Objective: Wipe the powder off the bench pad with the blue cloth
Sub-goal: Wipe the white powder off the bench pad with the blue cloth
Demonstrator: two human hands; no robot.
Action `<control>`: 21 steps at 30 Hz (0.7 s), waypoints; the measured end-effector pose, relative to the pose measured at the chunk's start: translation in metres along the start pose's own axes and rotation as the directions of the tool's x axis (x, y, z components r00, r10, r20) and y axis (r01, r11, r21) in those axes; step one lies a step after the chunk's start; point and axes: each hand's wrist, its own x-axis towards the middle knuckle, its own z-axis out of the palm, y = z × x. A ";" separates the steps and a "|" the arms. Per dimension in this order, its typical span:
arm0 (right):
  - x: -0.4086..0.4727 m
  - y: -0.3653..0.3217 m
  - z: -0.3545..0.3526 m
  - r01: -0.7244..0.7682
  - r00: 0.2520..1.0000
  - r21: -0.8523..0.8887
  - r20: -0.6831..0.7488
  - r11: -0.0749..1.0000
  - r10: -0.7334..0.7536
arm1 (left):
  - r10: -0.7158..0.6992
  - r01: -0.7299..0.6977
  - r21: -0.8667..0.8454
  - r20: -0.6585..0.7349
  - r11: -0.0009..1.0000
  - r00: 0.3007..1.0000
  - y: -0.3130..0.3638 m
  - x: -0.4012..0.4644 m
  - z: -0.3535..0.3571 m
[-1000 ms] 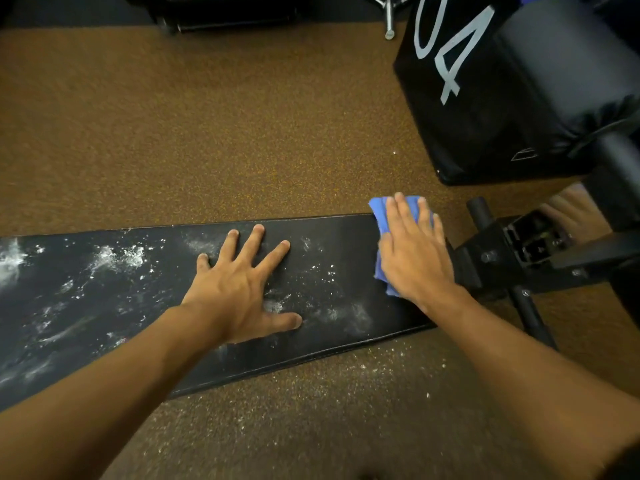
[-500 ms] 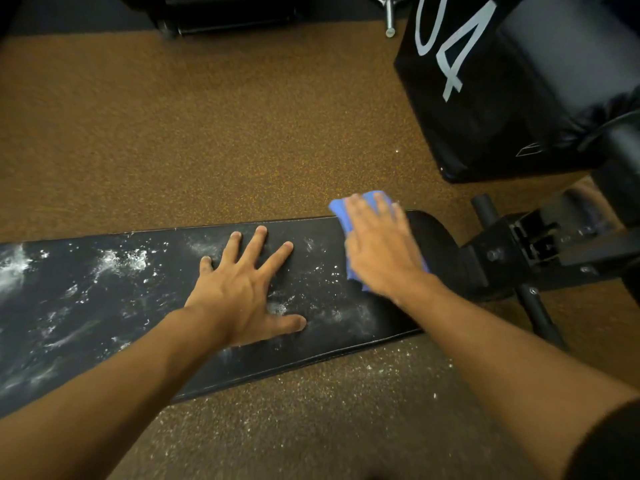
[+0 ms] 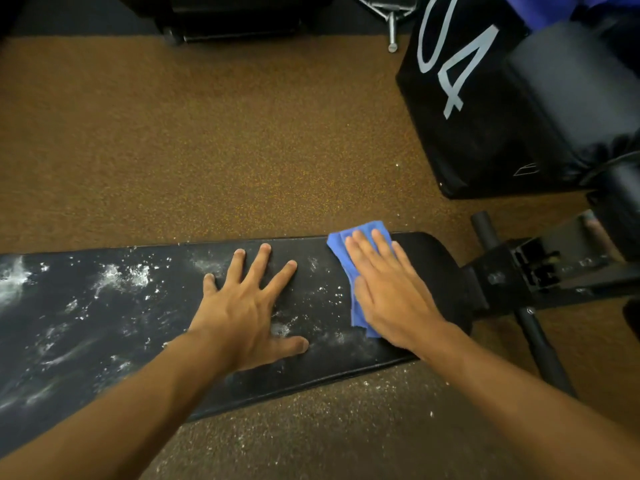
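The blue cloth (image 3: 356,268) lies folded on the right end of the bench pad (image 3: 86,327), pinned flat under the right hand (image 3: 388,292). That hand's fingers (image 3: 363,249) are straight and held close together, pressing down on the cloth, whose far corner and near edge stick out past the hand. The pad is a long black cushion running left to right across the view. To the right of the cloth the pad's rounded end looks dark and free of marks. To the left, white powder (image 3: 126,275) lies on it in smears and specks (the heaviest patches sit toward the left end).

The left hand (image 3: 249,306) rests palm down on the pad just beside the cloth, not touching it, with its 5 fingers (image 3: 261,261) spread wide and straight, holding nothing. Some powder lies between the 2 hands and near the left thumb.

Under the pad, the brown speckled floor (image 3: 207,150) carries scattered white specks along the pad's near edge. At the pad's right end a black metal frame (image 3: 519,271) joins it. Beyond that stands a black padded block (image 3: 485,126) marked with large pale numerals.
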 end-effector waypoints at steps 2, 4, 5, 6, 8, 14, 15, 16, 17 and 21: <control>0.015 0.005 -0.004 -0.030 0.999 0.014 -0.015 0.999 0.030 | 0.000 0.000 0.002 -0.007 1.000 1.000 -0.002 0.001 -0.001; 0.043 0.000 -0.004 -0.088 0.996 0.015 -0.032 0.996 0.089 | -0.001 0.001 0.007 -0.008 1.000 1.000 -0.003 0.001 -0.001; 0.049 -0.001 -0.004 -0.109 0.994 0.015 -0.028 0.994 0.109 | 0.000 0.000 0.006 -0.012 1.000 1.000 -0.003 0.002 -0.001; 0.046 0.000 -0.003 -0.099 0.995 0.010 -0.020 0.995 0.100 | 0.002 -0.002 0.004 -0.014 1.000 1.000 -0.004 0.002 -0.001; 0.022 0.011 -0.004 -0.020 1.000 -0.011 -0.001 1.000 0.020 | 0.001 0.000 0.009 -0.011 1.000 1.000 -0.004 0.001 -0.001; 0.044 0.014 -0.006 -0.157 0.988 -0.013 -0.012 0.987 0.157 | 0.003 -0.003 0.007 -0.007 1.000 1.000 -0.003 0.001 -0.001; 0.055 0.002 -0.005 -0.162 0.987 0.005 -0.020 0.987 0.162 | 0.000 0.000 0.008 -0.006 1.000 1.000 -0.003 0.000 -0.001; 0.059 -0.009 -0.003 -0.138 0.990 0.020 -0.025 0.990 0.139 | 0.001 -0.001 0.013 -0.005 1.000 1.000 -0.002 0.001 -0.001; 0.055 -0.016 -0.002 -0.094 0.995 0.022 -0.026 0.995 0.094 | 0.001 -0.001 0.019 -0.004 1.000 1.000 -0.003 0.001 -0.001; -0.001 0.004 -0.001 0.032 0.999 0.000 0.008 0.999 -0.032 | 0.002 -0.002 0.013 -0.012 1.000 1.000 -0.004 0.001 0.000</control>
